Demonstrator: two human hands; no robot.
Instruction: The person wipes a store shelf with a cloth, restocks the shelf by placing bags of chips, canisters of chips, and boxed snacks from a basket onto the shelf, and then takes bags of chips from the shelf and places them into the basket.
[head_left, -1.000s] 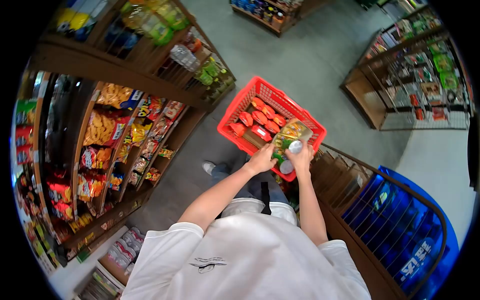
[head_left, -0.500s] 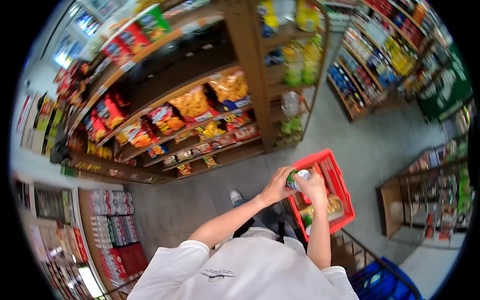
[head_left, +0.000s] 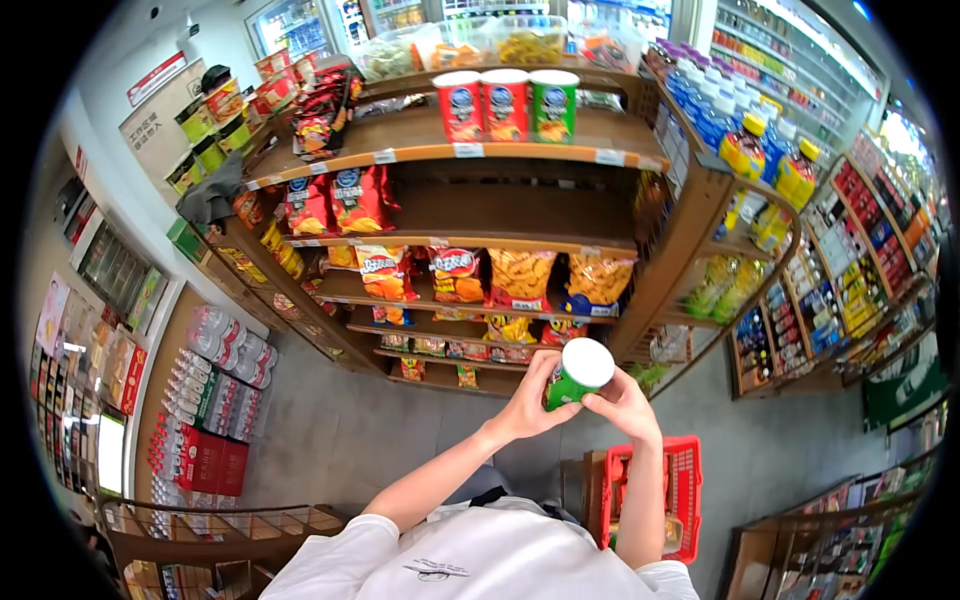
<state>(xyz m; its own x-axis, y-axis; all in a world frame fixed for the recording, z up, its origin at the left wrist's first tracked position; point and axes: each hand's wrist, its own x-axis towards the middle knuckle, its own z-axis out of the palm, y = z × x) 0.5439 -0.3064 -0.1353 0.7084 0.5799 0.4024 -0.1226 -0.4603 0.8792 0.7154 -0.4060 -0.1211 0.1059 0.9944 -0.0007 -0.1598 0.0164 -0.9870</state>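
Observation:
Between my two hands is a green chip canister with a white lid [head_left: 566, 390], tilted so its lid faces me. My left hand [head_left: 527, 408] is wrapped round its left side, and my right hand [head_left: 626, 404] grips it from the right. Similar canisters stand upright on the top shelf: two red chip canisters [head_left: 483, 108] and one green chip canister [head_left: 553, 108]. Below my right forearm is a red shopping basket [head_left: 685, 480] with packaged goods in it, partly hidden by the arm.
Ahead stands a wooden snack shelf [head_left: 520, 150] with chip bags [head_left: 520, 278] on its lower levels. Bottled drinks [head_left: 745, 145] line its right end. Packs of bottled water [head_left: 232, 345] are stacked at the left. A wooden rack [head_left: 220, 525] is near my left side.
Both hands have raised the green canister from over the basket towards the shelf. My view has tilted up and turned, so the top shelf now shows ahead and the basket sits lower.

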